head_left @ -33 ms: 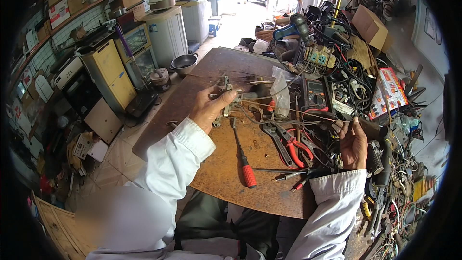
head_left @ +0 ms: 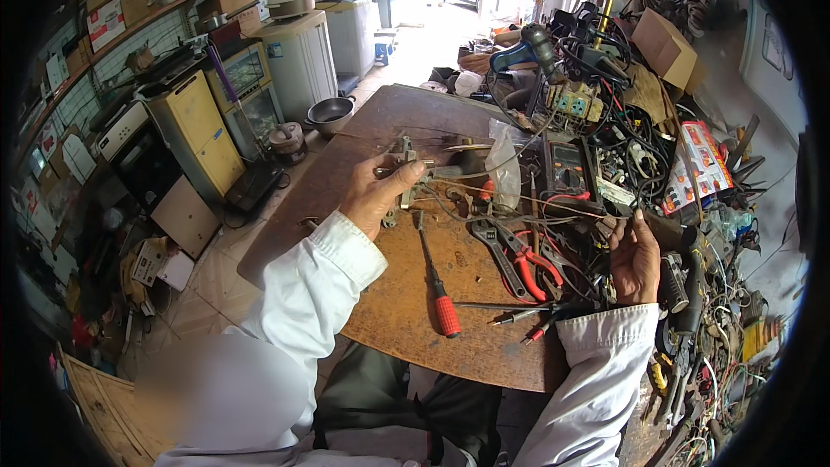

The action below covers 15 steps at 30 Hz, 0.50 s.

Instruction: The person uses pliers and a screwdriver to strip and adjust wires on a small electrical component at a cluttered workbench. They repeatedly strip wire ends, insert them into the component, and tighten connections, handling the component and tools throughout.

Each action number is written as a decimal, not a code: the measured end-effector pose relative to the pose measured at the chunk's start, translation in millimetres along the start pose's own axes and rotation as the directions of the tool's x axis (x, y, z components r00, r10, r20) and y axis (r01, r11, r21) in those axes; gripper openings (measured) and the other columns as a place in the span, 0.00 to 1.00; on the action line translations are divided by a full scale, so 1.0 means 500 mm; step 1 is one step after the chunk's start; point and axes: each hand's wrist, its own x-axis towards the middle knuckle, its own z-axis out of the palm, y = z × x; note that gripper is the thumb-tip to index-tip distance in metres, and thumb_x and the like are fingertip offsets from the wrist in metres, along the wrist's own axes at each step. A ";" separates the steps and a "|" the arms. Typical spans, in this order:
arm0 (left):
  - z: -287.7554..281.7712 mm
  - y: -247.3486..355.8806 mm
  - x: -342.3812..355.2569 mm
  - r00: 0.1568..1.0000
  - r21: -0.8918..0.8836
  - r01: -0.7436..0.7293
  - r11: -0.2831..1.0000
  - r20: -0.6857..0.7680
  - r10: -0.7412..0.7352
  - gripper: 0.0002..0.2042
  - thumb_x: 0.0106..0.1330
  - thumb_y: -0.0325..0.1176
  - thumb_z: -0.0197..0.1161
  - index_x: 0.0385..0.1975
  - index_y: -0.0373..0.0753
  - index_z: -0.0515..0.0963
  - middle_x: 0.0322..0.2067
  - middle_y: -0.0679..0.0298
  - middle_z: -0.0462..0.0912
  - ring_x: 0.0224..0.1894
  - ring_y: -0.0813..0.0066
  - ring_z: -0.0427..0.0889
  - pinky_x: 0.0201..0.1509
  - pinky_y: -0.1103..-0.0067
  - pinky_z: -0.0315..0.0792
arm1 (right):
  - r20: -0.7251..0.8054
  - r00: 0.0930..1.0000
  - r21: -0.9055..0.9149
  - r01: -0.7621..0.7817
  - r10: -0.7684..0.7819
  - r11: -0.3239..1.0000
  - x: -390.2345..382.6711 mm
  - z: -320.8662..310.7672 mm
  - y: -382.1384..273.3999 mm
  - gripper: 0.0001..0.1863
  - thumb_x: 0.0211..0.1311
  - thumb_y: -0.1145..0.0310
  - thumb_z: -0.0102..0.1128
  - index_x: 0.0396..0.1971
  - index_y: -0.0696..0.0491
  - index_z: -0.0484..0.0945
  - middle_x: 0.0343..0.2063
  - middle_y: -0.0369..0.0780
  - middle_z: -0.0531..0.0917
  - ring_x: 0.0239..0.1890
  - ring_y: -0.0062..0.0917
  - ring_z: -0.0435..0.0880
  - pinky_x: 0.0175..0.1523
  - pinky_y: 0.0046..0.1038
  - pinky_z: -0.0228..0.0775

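Note:
My left hand is closed round a small metal bracket-like part above the workbench, thumb on top. Several thin grey wires run from this part to the right. Their far ends meet my right hand, whose thumb and fingers pinch them at the bench's right side. Between my hands lie an adjustable wrench and red-handled pliers. A screwdriver with a red and black handle rests nearer me. Two test probes lie to its right. The exact kind of the metal part is unclear.
The worn wooden workbench carries a multimeter and a clear plastic bag. Tangled cables and tools heap along the right side. A black wok and several appliances stand on the floor at left.

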 end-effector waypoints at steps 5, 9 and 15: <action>-0.005 0.003 -0.001 0.999 0.026 0.043 0.999 0.003 -0.043 0.16 0.60 0.45 0.73 0.34 0.40 0.81 0.27 0.73 0.77 0.27 0.87 0.70 0.28 0.85 0.63 | 0.119 0.993 -0.101 0.024 -0.012 0.995 0.012 -0.031 0.001 0.07 0.68 0.68 0.61 0.33 0.56 0.78 0.28 0.41 0.83 0.29 0.26 0.84 0.35 0.26 0.79; 0.001 0.002 -0.002 1.000 0.031 0.027 0.999 -0.012 -0.027 0.17 0.59 0.47 0.74 0.34 0.39 0.81 0.26 0.74 0.77 0.25 0.87 0.68 0.27 0.85 0.61 | 0.140 0.989 -0.154 0.072 -0.051 0.985 0.012 -0.035 0.000 0.07 0.69 0.70 0.59 0.35 0.58 0.77 0.30 0.42 0.83 0.33 0.28 0.84 0.36 0.27 0.79; -0.016 0.001 0.000 0.995 0.118 0.097 0.988 0.023 -0.100 0.20 0.60 0.50 0.71 0.38 0.39 0.80 0.28 0.73 0.78 0.26 0.89 0.73 0.24 0.87 0.64 | 0.094 0.995 -0.128 0.053 -0.041 0.990 0.010 -0.030 -0.003 0.07 0.70 0.72 0.56 0.41 0.61 0.75 0.37 0.45 0.84 0.40 0.31 0.86 0.46 0.32 0.83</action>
